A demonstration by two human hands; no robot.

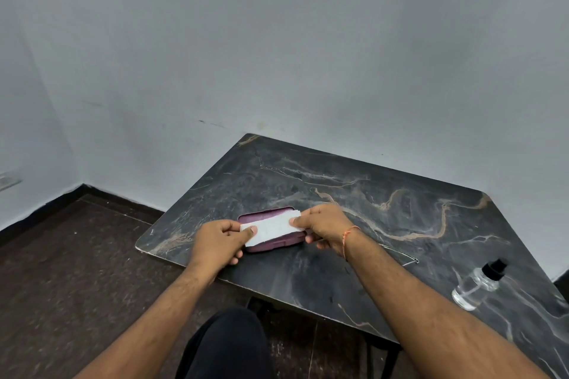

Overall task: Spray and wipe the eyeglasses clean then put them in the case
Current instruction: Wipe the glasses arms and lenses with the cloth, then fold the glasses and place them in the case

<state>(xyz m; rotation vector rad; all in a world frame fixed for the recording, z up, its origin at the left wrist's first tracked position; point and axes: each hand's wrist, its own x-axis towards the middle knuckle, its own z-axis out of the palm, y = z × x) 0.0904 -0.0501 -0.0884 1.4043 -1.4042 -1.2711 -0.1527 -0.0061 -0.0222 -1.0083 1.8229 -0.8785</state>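
Observation:
A maroon eyeglass case (265,215) lies flat near the table's left front edge. Over it I hold a white wiping cloth (271,227), folded into a strip. My left hand (220,241) pinches its left end and my right hand (324,224) pinches its right end. The cloth hides most of the case's top, and I cannot tell whether the case is open. A thin dark wire shape, possibly the eyeglasses (400,254), lies on the table just right of my right forearm, partly hidden by it. A clear spray bottle (477,284) with a black nozzle stands at the right.
The dark marble-patterned table (354,181) stands against a pale wall. Its left edge drops to a dark floor (77,271). My knee in black trousers (228,344) shows below the front edge.

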